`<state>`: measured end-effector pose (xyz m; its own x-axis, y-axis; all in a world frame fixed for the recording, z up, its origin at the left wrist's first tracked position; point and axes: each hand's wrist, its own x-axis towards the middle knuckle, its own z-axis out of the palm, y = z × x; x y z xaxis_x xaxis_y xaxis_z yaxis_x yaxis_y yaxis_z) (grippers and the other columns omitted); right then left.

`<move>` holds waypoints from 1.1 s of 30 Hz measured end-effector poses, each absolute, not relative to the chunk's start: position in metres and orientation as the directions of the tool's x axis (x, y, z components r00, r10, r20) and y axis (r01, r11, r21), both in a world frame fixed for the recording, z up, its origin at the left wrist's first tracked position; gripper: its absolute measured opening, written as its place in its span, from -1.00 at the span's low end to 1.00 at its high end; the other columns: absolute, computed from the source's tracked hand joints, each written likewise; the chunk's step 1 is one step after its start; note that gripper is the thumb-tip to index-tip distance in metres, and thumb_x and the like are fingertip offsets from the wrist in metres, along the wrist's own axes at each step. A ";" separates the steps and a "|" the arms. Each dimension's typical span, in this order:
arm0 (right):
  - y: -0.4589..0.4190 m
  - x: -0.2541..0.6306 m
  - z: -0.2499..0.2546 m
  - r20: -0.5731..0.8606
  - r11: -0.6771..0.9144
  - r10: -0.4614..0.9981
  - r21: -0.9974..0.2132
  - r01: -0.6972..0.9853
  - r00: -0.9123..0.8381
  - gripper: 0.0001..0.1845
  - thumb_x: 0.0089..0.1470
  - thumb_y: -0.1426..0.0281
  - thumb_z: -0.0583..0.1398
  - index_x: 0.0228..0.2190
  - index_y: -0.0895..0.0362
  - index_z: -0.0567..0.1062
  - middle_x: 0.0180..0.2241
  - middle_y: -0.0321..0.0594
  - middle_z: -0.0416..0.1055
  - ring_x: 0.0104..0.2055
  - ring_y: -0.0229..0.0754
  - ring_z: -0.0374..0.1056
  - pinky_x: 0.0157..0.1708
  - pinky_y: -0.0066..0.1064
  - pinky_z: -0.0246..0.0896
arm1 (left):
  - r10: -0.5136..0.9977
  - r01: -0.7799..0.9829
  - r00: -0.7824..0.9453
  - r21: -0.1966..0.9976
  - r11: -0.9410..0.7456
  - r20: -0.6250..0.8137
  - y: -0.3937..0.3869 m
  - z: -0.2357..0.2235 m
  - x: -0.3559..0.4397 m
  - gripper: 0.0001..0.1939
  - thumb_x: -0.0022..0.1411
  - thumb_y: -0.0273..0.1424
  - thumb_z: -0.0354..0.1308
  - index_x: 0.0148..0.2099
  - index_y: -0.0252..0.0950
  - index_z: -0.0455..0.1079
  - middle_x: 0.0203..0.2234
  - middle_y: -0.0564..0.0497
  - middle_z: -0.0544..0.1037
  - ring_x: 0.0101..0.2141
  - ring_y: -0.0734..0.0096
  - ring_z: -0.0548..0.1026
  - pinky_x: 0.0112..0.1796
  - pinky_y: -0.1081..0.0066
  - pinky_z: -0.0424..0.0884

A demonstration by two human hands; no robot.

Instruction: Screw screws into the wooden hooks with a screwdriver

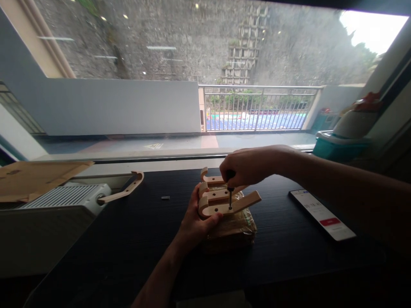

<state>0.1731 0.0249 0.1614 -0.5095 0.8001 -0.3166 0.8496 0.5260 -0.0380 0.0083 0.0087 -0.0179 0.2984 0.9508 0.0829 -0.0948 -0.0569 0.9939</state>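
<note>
My right hand (pixel 241 167) is closed round the dark handle of a screwdriver (pixel 230 197), whose shaft points down. Its tip meets a hole in the nearest wooden hook (pixel 245 203). Fingers of my left hand (pixel 195 218) wrap round the curled end of that hook, the thumb along its near edge. Behind it sit a second wooden hook (pixel 221 195) and a third wooden hook (pixel 212 179), side by side. All three rest on a block wrapped in brown tape and clear film (pixel 233 226).
A loose wooden hook (pixel 126 191) lies at the table's left edge, beside a white slotted unit (pixel 67 196) and a cardboard sheet (pixel 38 177). Small screws (pixel 165 197) lie on the black table (pixel 122 252). A phone (pixel 323 216) with a timer is at right.
</note>
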 end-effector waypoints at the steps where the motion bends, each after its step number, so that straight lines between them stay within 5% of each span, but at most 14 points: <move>1: 0.026 0.175 0.159 -0.312 0.513 0.808 -0.043 0.857 -0.499 -0.74 -0.01 0.29 0.10 -0.35 0.17 0.51 -0.46 -0.24 0.41 -0.50 -0.29 0.19 -0.54 -0.41 -0.03 | 0.950 -0.098 0.301 0.994 -0.058 0.085 0.009 -0.019 0.008 0.03 -0.08 -0.37 0.33 0.31 -0.14 -0.23 0.03 -0.12 0.38 -0.04 0.07 0.44 -0.03 0.16 0.38; 5: 0.028 0.178 0.153 -0.288 0.473 0.839 -0.031 0.880 -0.461 -0.67 -0.02 0.18 0.09 -0.39 0.17 0.50 -0.48 -0.24 0.42 -0.51 -0.29 0.20 -0.56 -0.42 -0.02 | 0.951 -0.124 0.294 0.990 -0.060 0.095 0.012 -0.023 0.009 0.04 -0.09 -0.36 0.34 0.30 -0.15 -0.24 0.04 -0.11 0.37 -0.01 0.06 0.41 -0.03 0.20 0.39; 13: 0.021 0.173 0.165 -0.318 0.530 0.790 -0.078 0.845 -0.525 -0.70 -0.05 0.32 0.13 -0.25 0.13 0.52 -0.42 -0.26 0.42 -0.49 -0.30 0.20 -0.55 -0.43 -0.04 | 0.945 -0.094 0.312 0.993 -0.075 0.101 0.012 -0.021 0.008 0.03 -0.08 -0.35 0.33 0.31 -0.16 -0.23 0.02 -0.12 0.38 -0.01 0.02 0.41 0.02 0.07 0.32; 17: 0.023 0.171 0.164 -0.340 0.554 0.772 -0.052 0.831 -0.537 -0.77 -0.05 0.38 0.11 -0.36 0.15 0.53 -0.49 -0.27 0.40 -0.51 -0.32 0.18 -0.55 -0.42 -0.04 | 0.954 -0.065 0.282 0.994 -0.082 0.097 0.011 -0.020 0.008 0.03 -0.08 -0.35 0.33 0.31 -0.19 -0.23 0.08 -0.14 0.32 0.02 0.05 0.38 0.04 0.14 0.31; 24: 0.029 0.182 0.151 -0.361 0.433 0.823 -0.102 0.895 -0.439 -0.64 0.01 0.16 0.08 -0.33 0.15 0.50 -0.49 -0.25 0.40 -0.52 -0.31 0.19 -0.55 -0.43 -0.02 | 0.951 -0.113 0.298 0.992 -0.053 0.085 0.010 -0.021 0.008 0.03 -0.07 -0.36 0.33 0.31 -0.15 -0.24 0.06 -0.13 0.36 0.00 0.03 0.41 -0.03 0.16 0.39; 33: 0.017 0.178 0.166 -0.303 0.498 0.830 0.023 0.867 -0.468 -0.66 -0.08 0.26 0.16 -0.23 0.11 0.48 -0.40 -0.24 0.43 -0.47 -0.25 0.25 -0.55 -0.43 0.01 | 0.932 -0.142 0.343 0.987 -0.074 0.119 0.013 -0.022 0.008 0.03 -0.06 -0.35 0.33 0.30 -0.17 -0.25 -0.01 -0.13 0.41 -0.05 0.04 0.45 -0.04 0.12 0.39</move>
<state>0.1778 0.0169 0.1656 -0.4684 0.8298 -0.3034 0.8669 0.4979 0.0232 0.0081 0.0129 -0.0222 0.3426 0.9318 0.1195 -0.1420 -0.0743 0.9871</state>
